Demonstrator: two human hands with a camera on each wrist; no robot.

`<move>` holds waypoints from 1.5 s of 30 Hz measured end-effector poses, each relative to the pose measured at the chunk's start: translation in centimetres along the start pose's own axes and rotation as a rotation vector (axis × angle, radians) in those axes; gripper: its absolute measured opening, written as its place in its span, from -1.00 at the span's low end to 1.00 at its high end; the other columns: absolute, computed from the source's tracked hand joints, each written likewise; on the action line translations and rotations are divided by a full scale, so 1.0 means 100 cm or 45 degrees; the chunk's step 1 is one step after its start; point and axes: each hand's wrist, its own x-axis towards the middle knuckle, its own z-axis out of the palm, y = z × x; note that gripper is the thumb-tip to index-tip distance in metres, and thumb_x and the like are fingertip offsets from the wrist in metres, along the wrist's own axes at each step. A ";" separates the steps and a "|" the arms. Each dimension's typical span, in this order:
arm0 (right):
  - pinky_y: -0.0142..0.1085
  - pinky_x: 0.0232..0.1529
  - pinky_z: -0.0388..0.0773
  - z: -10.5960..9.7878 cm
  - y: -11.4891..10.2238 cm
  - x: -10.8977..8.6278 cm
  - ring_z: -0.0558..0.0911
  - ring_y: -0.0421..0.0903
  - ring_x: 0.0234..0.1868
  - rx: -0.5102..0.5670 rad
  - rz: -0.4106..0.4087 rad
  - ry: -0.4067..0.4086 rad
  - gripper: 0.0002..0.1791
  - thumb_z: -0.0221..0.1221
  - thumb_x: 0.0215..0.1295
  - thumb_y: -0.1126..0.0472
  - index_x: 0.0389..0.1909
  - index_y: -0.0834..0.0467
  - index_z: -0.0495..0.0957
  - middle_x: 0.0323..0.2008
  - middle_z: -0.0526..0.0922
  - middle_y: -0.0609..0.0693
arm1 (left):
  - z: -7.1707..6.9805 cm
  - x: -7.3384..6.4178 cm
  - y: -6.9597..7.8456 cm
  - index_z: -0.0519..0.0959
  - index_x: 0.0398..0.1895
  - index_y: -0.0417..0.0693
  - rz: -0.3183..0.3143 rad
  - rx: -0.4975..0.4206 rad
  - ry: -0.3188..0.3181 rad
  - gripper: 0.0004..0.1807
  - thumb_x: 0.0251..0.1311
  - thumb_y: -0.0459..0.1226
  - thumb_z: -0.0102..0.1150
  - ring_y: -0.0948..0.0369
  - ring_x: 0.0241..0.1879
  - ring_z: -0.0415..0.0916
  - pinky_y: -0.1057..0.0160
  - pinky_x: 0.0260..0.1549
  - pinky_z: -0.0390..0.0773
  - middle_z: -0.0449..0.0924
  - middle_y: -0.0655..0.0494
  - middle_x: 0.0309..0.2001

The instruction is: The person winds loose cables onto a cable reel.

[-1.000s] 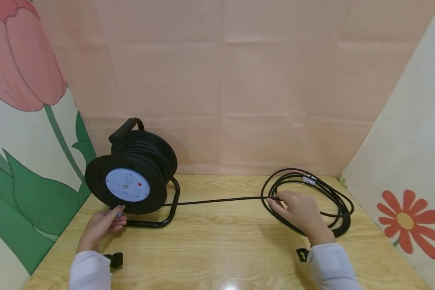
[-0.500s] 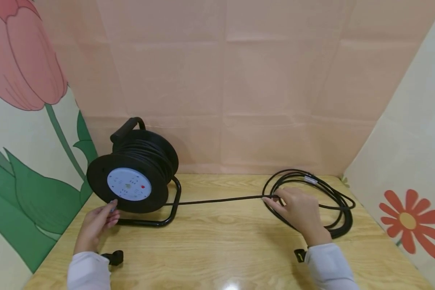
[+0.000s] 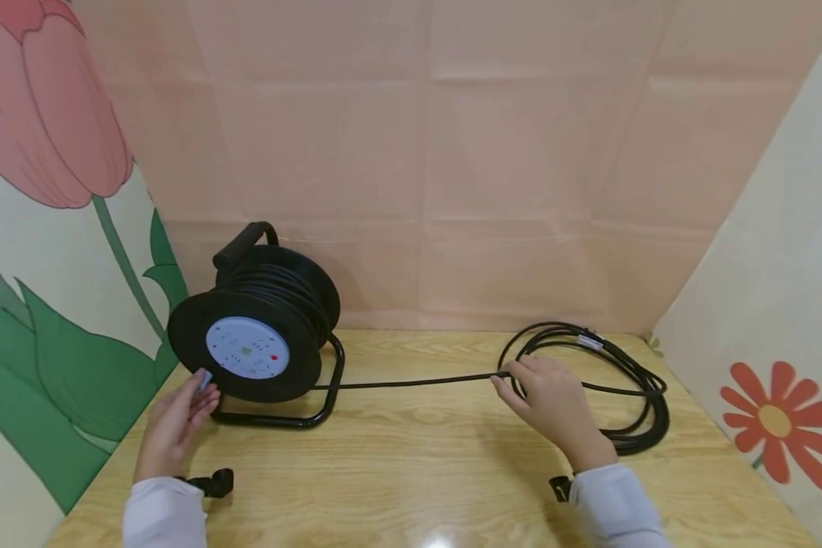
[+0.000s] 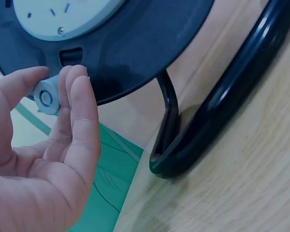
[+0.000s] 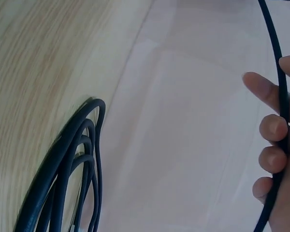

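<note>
One pink sheet (image 3: 425, 152) forms the back surface. One wood-grain table (image 3: 411, 472) stands before it. Two side panels flank the table: the left bears one large tulip (image 3: 75, 114), the right one red-orange flower (image 3: 774, 421). One black cable reel (image 3: 281, 293) stands on the table's left half, with one carrying handle (image 3: 236, 245) and one bent-tube stand (image 3: 274, 421). One loose coil (image 3: 647, 426) of several black loops lies on the right half. My two hands are engaged. My left hand (image 3: 171, 426) is at the reel's lower-left rim, pinching one small grey-blue knob (image 4: 48, 96) between its fingertips. My right hand (image 3: 551, 399), beside the coil's near-left side, has its fingers curled round one cord (image 3: 411, 383), which runs nearly straight between reel and hand. The reel's near face carries one pale round plate (image 3: 246, 348). Two black devices (image 3: 218, 483) sit one at each wrist. One white tag (image 3: 590, 342) is on the coil. One red button (image 3: 274, 357) is on the plate.
</note>
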 end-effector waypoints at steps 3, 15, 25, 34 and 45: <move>-0.20 -0.45 0.39 0.002 -0.003 0.001 0.41 -0.14 -0.49 0.033 0.027 -0.042 -0.77 0.34 0.21 -0.02 -0.31 0.06 0.67 -0.50 0.53 -0.15 | 0.000 -0.001 0.003 0.57 -0.19 0.00 0.019 -0.069 -0.005 -0.79 0.40 -0.07 0.18 0.34 -0.21 0.63 0.42 -0.06 0.58 0.63 0.19 -0.27; -0.42 -0.66 0.30 0.016 -0.015 0.001 0.35 -0.33 -0.63 0.144 0.029 -0.071 -0.61 0.16 0.40 -0.21 -0.29 0.02 0.70 -0.52 0.58 -0.16 | 0.001 -0.008 0.015 0.68 -0.25 -0.09 0.113 -0.419 -0.085 -0.83 0.40 -0.21 0.19 0.24 -0.19 0.68 0.37 -0.04 0.59 0.71 0.05 -0.25; -0.48 -0.74 0.16 0.023 -0.029 0.001 0.34 -0.37 -0.68 0.115 0.035 -0.105 -0.66 0.22 0.33 -0.24 -0.32 -0.06 0.68 -0.51 0.62 -0.25 | 0.008 -0.012 0.021 0.70 -0.22 -0.08 0.163 -0.484 0.081 -0.89 0.31 -0.23 0.30 0.25 -0.20 0.66 0.39 -0.05 0.58 0.70 0.08 -0.26; -0.49 -0.71 0.20 0.028 -0.041 0.005 0.41 -0.36 -0.65 0.133 0.050 -0.176 -0.66 0.18 0.35 -0.25 -0.28 -0.09 0.70 -0.49 0.64 -0.24 | 0.028 -0.013 0.023 0.67 -0.15 -0.12 0.203 -0.638 0.329 -0.81 0.19 -0.33 0.41 0.25 -0.19 0.62 0.40 -0.08 0.60 0.68 0.08 -0.25; -0.48 -0.75 0.14 0.034 -0.046 0.021 0.42 -0.33 -0.69 0.125 -0.050 -0.078 -0.55 0.06 0.43 -0.30 -0.31 -0.07 0.70 -0.55 0.61 -0.24 | 0.043 -0.017 0.029 0.61 0.02 -0.19 0.347 -0.792 0.313 -0.69 0.20 -0.42 0.36 0.23 -0.11 0.59 0.40 -0.01 0.56 0.57 0.03 -0.05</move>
